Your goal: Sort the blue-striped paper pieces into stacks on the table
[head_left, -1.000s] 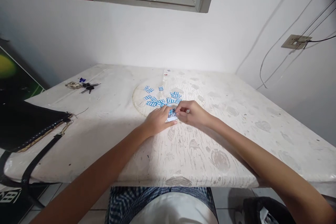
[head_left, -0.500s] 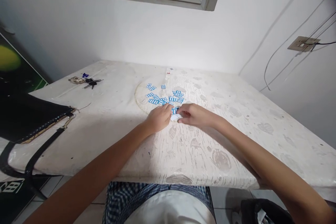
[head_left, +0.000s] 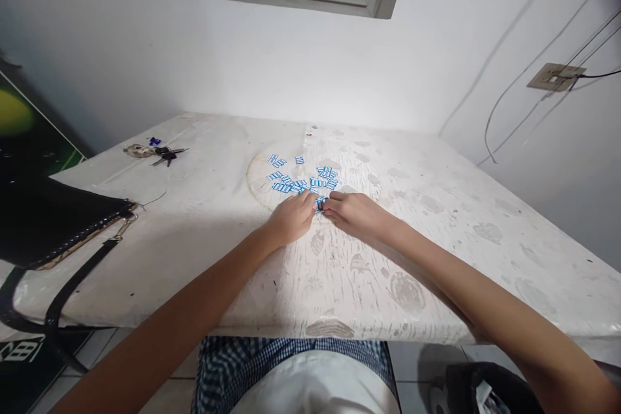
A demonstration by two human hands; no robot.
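Small white pieces with blue outlines and stripes [head_left: 291,185] lie scattered and partly overlapping on the table, just beyond my hands. My left hand [head_left: 294,217] rests on the tabletop, its fingertips pinching the left side of a blue-and-white piece [head_left: 320,204]. From the opposite side, my right hand [head_left: 356,212] closes thumb and fingers on the same piece. Fingers cover much of it, so I cannot tell whether it is one piece or a few stacked. A single striped piece [head_left: 299,160] lies apart, farther back.
Keys [head_left: 166,154] and a small blue object [head_left: 154,141] lie at the left on the pale covered table [head_left: 204,278]. A black bag [head_left: 63,220] with a strap sits at the left edge. A wall socket [head_left: 554,77] with cables is at the right; a black bin [head_left: 490,388] stands below.
My right hand's thumb and fingers, apart before, have closed together on the piece. A white patch under the piece is now hidden. The view has shifted slightly.
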